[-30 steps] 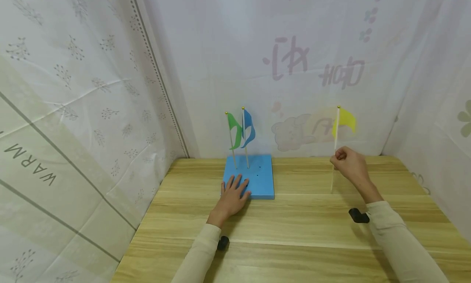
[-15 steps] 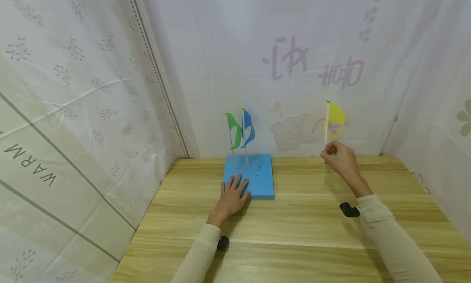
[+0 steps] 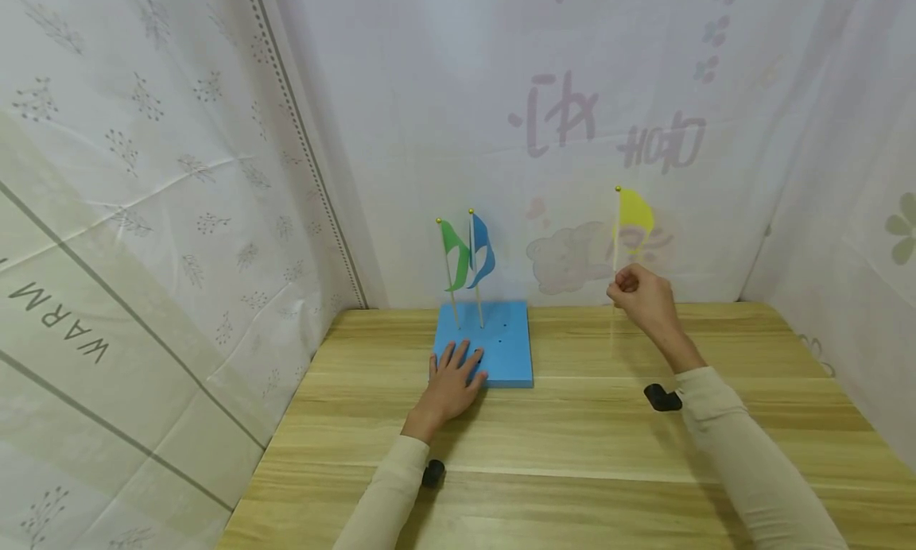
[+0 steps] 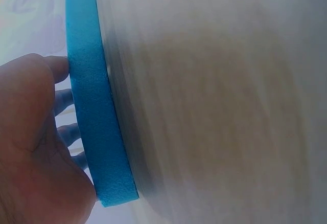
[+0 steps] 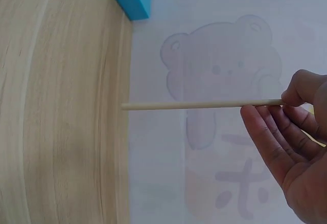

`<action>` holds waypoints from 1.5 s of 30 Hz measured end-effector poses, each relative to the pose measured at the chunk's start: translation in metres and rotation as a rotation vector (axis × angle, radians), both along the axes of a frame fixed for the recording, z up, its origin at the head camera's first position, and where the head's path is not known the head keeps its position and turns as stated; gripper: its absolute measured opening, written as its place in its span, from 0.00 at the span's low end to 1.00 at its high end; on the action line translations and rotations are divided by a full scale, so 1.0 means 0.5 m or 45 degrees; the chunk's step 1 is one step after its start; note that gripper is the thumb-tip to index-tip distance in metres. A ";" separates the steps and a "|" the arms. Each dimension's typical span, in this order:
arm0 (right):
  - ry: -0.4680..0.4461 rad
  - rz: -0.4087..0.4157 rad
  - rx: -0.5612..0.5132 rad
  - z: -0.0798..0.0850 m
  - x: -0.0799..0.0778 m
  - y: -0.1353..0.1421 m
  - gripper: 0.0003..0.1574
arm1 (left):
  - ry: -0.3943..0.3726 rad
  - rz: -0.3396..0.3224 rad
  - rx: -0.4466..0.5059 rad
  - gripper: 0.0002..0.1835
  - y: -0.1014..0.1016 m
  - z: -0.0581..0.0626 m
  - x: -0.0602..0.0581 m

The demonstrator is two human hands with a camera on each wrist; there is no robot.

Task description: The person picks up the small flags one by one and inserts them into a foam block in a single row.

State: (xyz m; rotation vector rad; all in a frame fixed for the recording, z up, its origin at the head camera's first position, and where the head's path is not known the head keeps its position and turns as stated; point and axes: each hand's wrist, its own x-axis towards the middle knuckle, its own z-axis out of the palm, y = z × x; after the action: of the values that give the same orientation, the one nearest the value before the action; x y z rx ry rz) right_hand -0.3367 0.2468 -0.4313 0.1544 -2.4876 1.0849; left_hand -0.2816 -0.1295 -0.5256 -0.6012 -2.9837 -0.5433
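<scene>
My left hand point(image 3: 449, 387) lies with spread, straight fingers on the front left of a blue foam block point(image 3: 511, 363), which shows several small holes. In the left wrist view the block's side point(image 4: 97, 106) rests on the table, the fingers touching its top. A green flag point(image 3: 455, 256) and a blue flag point(image 3: 483, 252) stand in the back part of the block, on thin sticks. To the right, my right hand point(image 3: 647, 300) pinches the stick of a yellow flag point(image 3: 635, 212), held upright. In the right wrist view the bare lower stick point(image 5: 194, 105) extends below the fingertips.
The wooden table point(image 3: 572, 455) runs back to a printed curtain point(image 3: 401, 137). Another patterned curtain point(image 3: 157, 216) hangs along the left side. Black wrist cameras point(image 3: 661, 397) sit at both sleeves.
My right hand has moved left and a little up in the head view, carrying the yellow flag toward the block. My left hand and the two standing flags stay put.
</scene>
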 end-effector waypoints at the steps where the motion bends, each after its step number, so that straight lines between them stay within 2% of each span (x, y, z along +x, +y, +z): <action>1: 0.004 -0.003 0.001 0.001 -0.002 -0.003 0.07 | 0.001 -0.001 0.000 0.29 0.000 -0.001 -0.001; 11: 0.011 0.027 -0.041 0.008 -0.014 -0.035 0.13 | -0.011 -0.010 0.025 0.29 -0.002 -0.005 -0.001; 19: 0.059 0.060 -0.049 0.018 -0.022 -0.069 0.07 | -0.004 -0.007 0.011 0.29 -0.003 -0.002 0.000; 27: 0.128 0.081 -0.025 0.011 -0.034 -0.092 0.06 | 0.001 -0.012 0.015 0.29 -0.004 -0.003 0.002; 45: 0.120 0.173 -0.018 0.004 -0.057 -0.155 0.05 | 0.012 -0.016 0.022 0.29 -0.003 0.002 0.004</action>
State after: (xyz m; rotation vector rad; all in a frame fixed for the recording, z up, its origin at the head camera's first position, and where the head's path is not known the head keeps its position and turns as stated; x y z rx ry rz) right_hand -0.3653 0.1693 -0.4293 0.3663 -2.4141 1.1215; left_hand -0.2796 -0.1308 -0.5245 -0.6199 -2.9654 -0.5653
